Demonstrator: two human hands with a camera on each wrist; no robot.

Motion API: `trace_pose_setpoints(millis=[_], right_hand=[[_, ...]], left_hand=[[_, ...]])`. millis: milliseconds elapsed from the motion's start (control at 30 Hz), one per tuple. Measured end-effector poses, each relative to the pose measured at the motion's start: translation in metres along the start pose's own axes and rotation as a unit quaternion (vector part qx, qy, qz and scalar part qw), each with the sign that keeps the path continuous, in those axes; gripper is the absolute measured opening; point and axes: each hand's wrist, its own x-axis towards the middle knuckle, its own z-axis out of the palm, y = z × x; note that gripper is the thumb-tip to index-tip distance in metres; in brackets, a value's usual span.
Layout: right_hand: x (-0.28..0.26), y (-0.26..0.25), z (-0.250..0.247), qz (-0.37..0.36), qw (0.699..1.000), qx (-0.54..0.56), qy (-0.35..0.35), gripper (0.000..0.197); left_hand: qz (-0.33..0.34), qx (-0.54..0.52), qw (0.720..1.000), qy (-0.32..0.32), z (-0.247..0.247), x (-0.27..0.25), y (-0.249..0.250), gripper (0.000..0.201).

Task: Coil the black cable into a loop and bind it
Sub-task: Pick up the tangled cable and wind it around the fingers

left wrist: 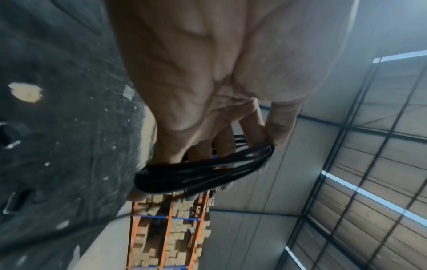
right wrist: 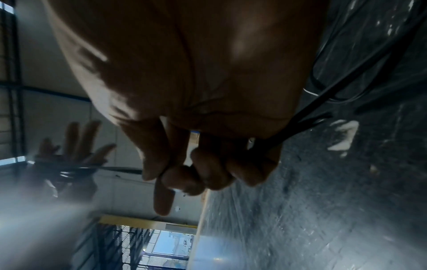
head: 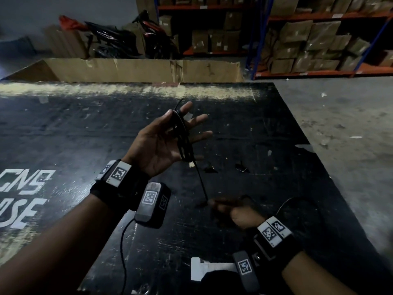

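Head view, from the left: white stencilled lettering (head: 23,194) marks the scuffed black work surface (head: 89,128), and the left hand (head: 163,143) is raised palm-up above it with fingers straight and spread; several turns of the thin black rubber-sheathed cable (head: 184,137) are wound around those fingers, from the thumb side across to the little finger, forming a narrow coil. One taut strand runs down from the coil to the right hand (head: 231,211), which sits lower and nearer the body, fingers curled and thumb and forefinger pinching the strand. Further right, the slack length of the same cable (head: 297,201) curves in a loose arc on the black surface. Small dark metal binder clips (head: 241,167) lie on the surface just beyond the hands. Left wrist view shows the coil (left wrist: 203,169) wrapped round the straight fingers (left wrist: 221,142), with orange-and-blue shelving stacked with brown cardboard boxes (left wrist: 171,235) behind. Right wrist view shows the curled fingers (right wrist: 208,175) closed on the strand (right wrist: 307,113), and the left hand with its coil (right wrist: 76,149) off to the left, blurred
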Motion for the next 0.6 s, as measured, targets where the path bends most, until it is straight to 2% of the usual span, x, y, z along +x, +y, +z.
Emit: trace_pose_setpoints(millis=[67, 100, 200, 333, 400, 467, 600], right_hand=[[0.012, 0.008, -0.006, 0.017, 0.998, -0.034, -0.041, 0.029], [0.019, 0.012, -0.009, 0.031, 0.998, -0.047, -0.038, 0.030], [0.034, 0.007, -0.022, 0.037, 0.991, -0.104, 0.074, 0.036], [0.047, -0.030, -0.046, -0.048, 0.966, -0.177, 0.182, 0.027], [0.050, -0.056, -0.054, -0.094, 0.950, -0.233, 0.183, 0.024], [0.047, -0.085, -0.056, -0.124, 0.936, -0.287, 0.160, 0.016], [0.030, -0.127, -0.052, -0.150, 0.922, -0.334, 0.124, 0.013]], left_hand=[[-0.006, -0.013, 0.999, -0.033, 0.006, -0.002, 0.000, 0.045], [-0.012, -0.018, 0.998, -0.054, 0.009, -0.003, 0.000, 0.044], [-0.053, -0.020, 0.992, -0.112, 0.016, -0.008, -0.009, 0.045], [-0.154, 0.011, 0.976, -0.156, 0.022, -0.021, -0.042, 0.047], [-0.191, 0.052, 0.970, -0.143, 0.015, -0.024, -0.057, 0.053], [-0.215, 0.102, 0.967, -0.095, 0.008, -0.026, -0.066, 0.055], [-0.221, 0.185, 0.958, -0.008, 0.001, -0.022, -0.076, 0.049]])
